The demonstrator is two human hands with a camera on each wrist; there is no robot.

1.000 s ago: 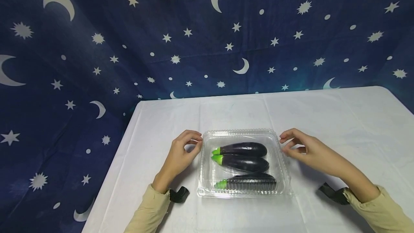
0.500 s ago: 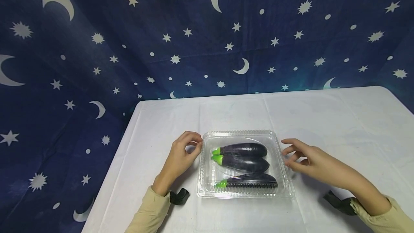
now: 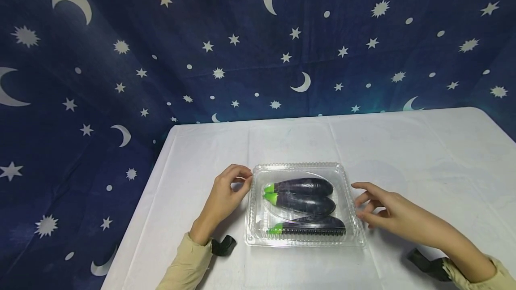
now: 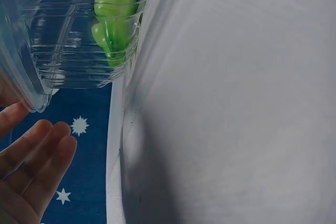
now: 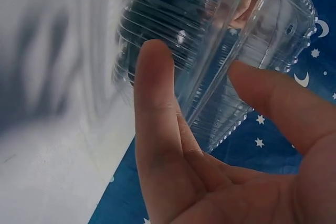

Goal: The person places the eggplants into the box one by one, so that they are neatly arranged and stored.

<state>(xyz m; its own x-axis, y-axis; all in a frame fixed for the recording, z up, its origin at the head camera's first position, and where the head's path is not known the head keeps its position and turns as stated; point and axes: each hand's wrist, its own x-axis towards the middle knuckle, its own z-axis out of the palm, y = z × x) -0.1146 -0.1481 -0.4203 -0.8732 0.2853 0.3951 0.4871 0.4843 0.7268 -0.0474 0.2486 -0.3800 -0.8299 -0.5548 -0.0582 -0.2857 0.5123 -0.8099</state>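
A clear plastic clamshell container (image 3: 298, 240) rests on the white table with its lid over three dark eggplants. Two eggplants (image 3: 304, 202) lie side by side towards the back, and another eggplant (image 3: 318, 223) sits at the near side behind the ribbed wall. Their green stem ends (image 4: 114, 3) point left. At the left rim, my left hand (image 3: 225, 191) pinches the edge between thumb and forefinger, its other fingers stretched out below. My right hand (image 3: 387, 209) is at the right rim, thumb tip against the edge and fingers spread loosely beside the ribbed side.
A white cloth covers the table (image 3: 209, 142). Behind and to the left hangs a dark blue curtain (image 3: 242, 21) with moons and stars. Black straps (image 3: 429, 265) hang at both wrists by the beige sleeves (image 3: 181, 263).
My right hand has slid along the right rim towards the near side. The ribbed band over the nearest eggplant looks narrower. My left hand has stayed at the left rim.
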